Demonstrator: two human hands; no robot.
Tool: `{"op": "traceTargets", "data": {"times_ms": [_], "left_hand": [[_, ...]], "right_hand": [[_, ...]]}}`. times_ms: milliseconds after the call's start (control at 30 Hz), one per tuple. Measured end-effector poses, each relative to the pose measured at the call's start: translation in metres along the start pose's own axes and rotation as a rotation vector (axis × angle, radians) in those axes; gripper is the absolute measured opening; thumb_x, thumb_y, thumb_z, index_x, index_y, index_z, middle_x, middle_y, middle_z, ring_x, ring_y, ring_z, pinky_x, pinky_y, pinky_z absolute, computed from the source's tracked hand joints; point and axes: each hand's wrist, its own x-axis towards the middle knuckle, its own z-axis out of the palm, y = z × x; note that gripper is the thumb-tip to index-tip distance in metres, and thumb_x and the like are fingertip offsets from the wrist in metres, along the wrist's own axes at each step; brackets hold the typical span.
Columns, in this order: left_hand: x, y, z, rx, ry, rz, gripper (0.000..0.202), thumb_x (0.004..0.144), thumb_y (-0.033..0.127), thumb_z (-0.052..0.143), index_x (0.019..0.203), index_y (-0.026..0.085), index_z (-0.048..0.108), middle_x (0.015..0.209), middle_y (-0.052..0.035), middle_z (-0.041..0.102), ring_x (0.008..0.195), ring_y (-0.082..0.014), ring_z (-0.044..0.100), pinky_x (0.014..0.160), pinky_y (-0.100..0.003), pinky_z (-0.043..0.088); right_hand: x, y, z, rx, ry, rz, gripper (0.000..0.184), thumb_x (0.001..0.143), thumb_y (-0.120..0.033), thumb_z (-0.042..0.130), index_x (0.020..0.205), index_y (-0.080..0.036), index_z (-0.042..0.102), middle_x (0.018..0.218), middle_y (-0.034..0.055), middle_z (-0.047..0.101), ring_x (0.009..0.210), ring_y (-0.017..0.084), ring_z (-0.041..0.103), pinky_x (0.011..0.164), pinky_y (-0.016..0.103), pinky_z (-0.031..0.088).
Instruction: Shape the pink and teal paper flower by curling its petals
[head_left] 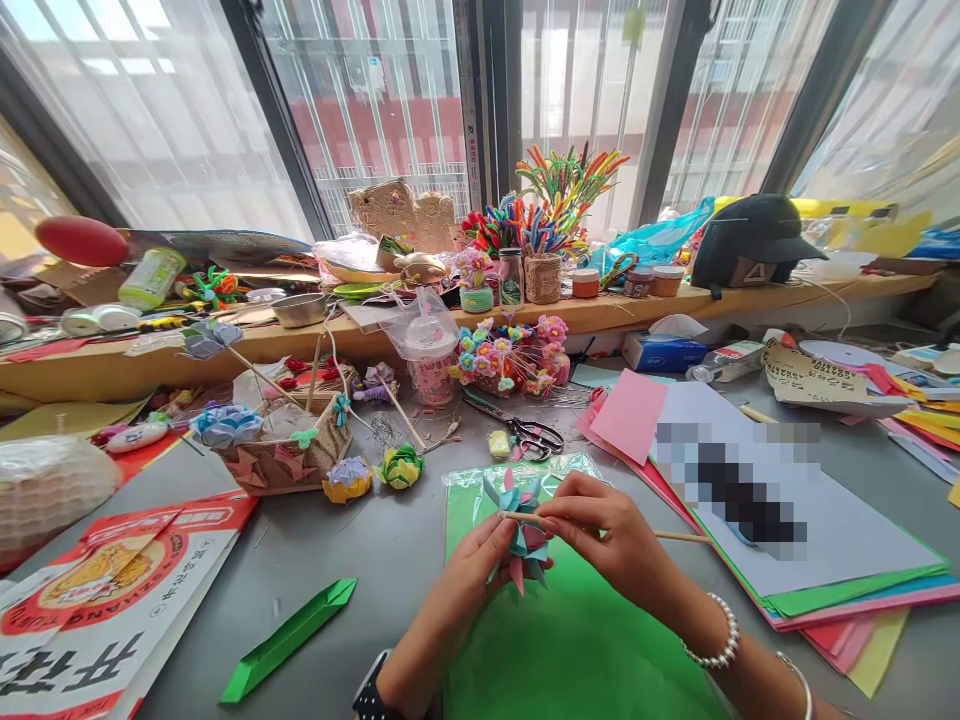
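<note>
My left hand [480, 552] is closed on a folded paper flower [533, 540] with light blue and pink petals, held above the green paper pack. A thin wooden stick [681, 537] lies across the flower, one end by my left thumb. My right hand [609, 530] pinches that stick near the flower, and the rest of it sticks out to the right behind the hand. Whether the stick is fixed to the flower I cannot tell. Beneath both hands lies green paper [585, 640] in a clear sleeve. A folded green paper strip [289, 640] rests to the left.
Black-handled scissors [525, 430] lie beyond the hands. A decorated basket [281, 465] with paper flowers stands at left, near a printed paper bag [112, 600]. Stacked coloured sheets [817, 510] spread at right. Pipe cleaners [555, 220] and a cap [750, 240] sit on the windowsill.
</note>
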Motion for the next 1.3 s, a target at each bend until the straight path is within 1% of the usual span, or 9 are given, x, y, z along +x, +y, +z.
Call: {"op": "traceTargets", "data": {"times_ms": [400,500,600,700,867,933,1067,1200,1300], "left_hand": [[-0.003,0.002,0.003,-0.155,-0.064,-0.048,0.032,0.078,0.042,0.053,0.09,0.014,0.063,0.093,-0.0096,0.067,0.077,-0.0216,0.065,0.077,-0.034,0.046],[-0.002,0.0,0.003,-0.193,-0.058,-0.04,0.037,0.078,0.042,0.054,0.108,0.019,0.055,0.095,-0.0073,0.067,0.078,-0.0227,0.066,0.078,-0.036,0.046],[-0.003,0.001,0.003,-0.229,-0.025,-0.032,0.055,0.079,0.047,0.049,0.128,0.025,0.036,0.103,-0.0078,0.065,0.082,-0.0251,0.066,0.077,-0.038,0.046],[-0.005,0.003,0.004,-0.247,0.026,-0.054,0.065,0.079,0.055,0.041,0.135,0.026,0.022,0.108,-0.008,0.063,0.083,-0.0254,0.066,0.075,-0.038,0.047],[-0.005,0.001,0.004,-0.206,0.101,-0.066,0.063,0.077,0.056,0.044,0.131,0.025,0.031,0.11,-0.0088,0.061,0.082,-0.0242,0.065,0.072,-0.035,0.047],[-0.002,-0.001,0.002,-0.117,0.239,0.036,0.057,0.076,0.055,0.047,0.123,0.023,0.042,0.114,-0.0087,0.057,0.092,-0.0243,0.06,0.075,-0.033,0.045],[-0.002,0.002,-0.004,0.388,0.521,0.504,0.039,0.068,0.041,0.064,0.103,0.024,0.058,0.103,-0.0059,0.056,0.097,-0.0237,0.05,0.081,-0.031,0.038],[-0.006,0.007,-0.009,0.871,0.392,0.731,0.007,0.069,0.027,0.065,0.075,0.027,0.069,0.079,-0.004,0.059,0.082,-0.0229,0.049,0.076,-0.033,0.037],[-0.006,0.005,-0.01,0.982,0.331,0.76,0.009,0.071,0.024,0.063,0.078,0.026,0.068,0.081,-0.0049,0.06,0.081,-0.023,0.049,0.074,-0.033,0.037]], "right_hand": [[-0.008,0.006,0.011,-0.29,0.213,-0.311,0.025,0.086,-0.017,0.046,0.106,-0.023,0.061,0.076,0.0049,0.061,0.068,0.016,0.053,0.059,0.028,0.046],[-0.008,0.005,0.01,-0.309,0.219,-0.32,0.027,0.086,-0.015,0.047,0.107,-0.023,0.061,0.076,0.0046,0.062,0.067,0.016,0.053,0.059,0.028,0.046],[-0.007,0.004,0.01,-0.282,0.227,-0.299,0.026,0.085,-0.013,0.048,0.104,-0.022,0.062,0.076,0.0045,0.061,0.069,0.016,0.054,0.061,0.028,0.047],[-0.007,0.003,0.011,-0.243,0.23,-0.266,0.023,0.084,-0.013,0.05,0.099,-0.021,0.064,0.075,0.0046,0.061,0.07,0.016,0.055,0.06,0.027,0.048],[-0.007,0.003,0.013,-0.23,0.201,-0.234,0.02,0.085,-0.017,0.049,0.095,-0.021,0.065,0.074,0.0047,0.061,0.069,0.016,0.055,0.059,0.028,0.048],[-0.006,0.003,0.013,-0.224,0.203,-0.222,0.019,0.085,-0.019,0.049,0.093,-0.02,0.066,0.073,0.0047,0.061,0.069,0.016,0.055,0.059,0.028,0.048],[-0.006,0.003,0.014,-0.25,0.166,-0.208,0.02,0.086,-0.02,0.047,0.091,-0.021,0.067,0.073,0.0047,0.06,0.068,0.016,0.055,0.058,0.027,0.047],[-0.006,0.004,0.016,-0.276,0.131,-0.223,0.021,0.086,-0.02,0.047,0.092,-0.022,0.067,0.072,0.0045,0.059,0.067,0.016,0.054,0.057,0.026,0.046],[-0.005,0.005,0.016,-0.245,0.122,-0.206,0.02,0.086,-0.021,0.048,0.091,-0.022,0.067,0.072,0.0041,0.059,0.067,0.015,0.055,0.057,0.025,0.046]]}}
